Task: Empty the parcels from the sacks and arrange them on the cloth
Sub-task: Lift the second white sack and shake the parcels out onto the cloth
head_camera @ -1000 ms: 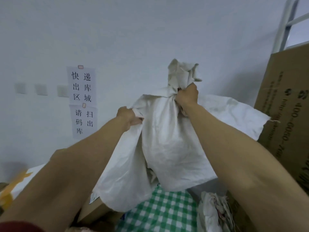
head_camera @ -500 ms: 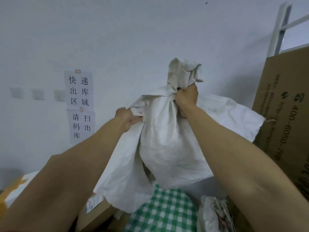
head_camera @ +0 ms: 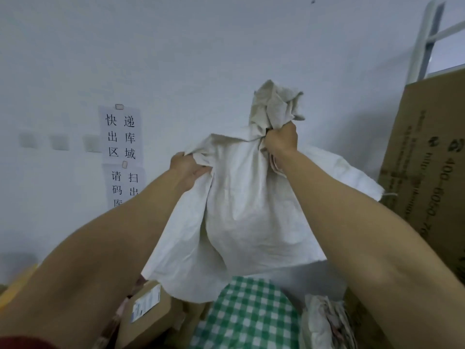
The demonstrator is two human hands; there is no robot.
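As it hangs in mid-air, sack: white woven, slack, held up by both hands.
Right hand: fingers curled tight round the bunched neck; crumpled tuft sticks up just above the fist.
Left hand: fingers clenched on a side fold, lower and left of the right fist.
Cloth: green-white check, well below both fists, under the sack's loose hem.
Parcel: brown box with white label, below the left fingers, beside the cloth.
Second sack: crumpled, below the right forearm, just right of the cloth.
Carton: big, brown, printed, right of the right fist.
Paper signs: on the wall, left of the left fist.
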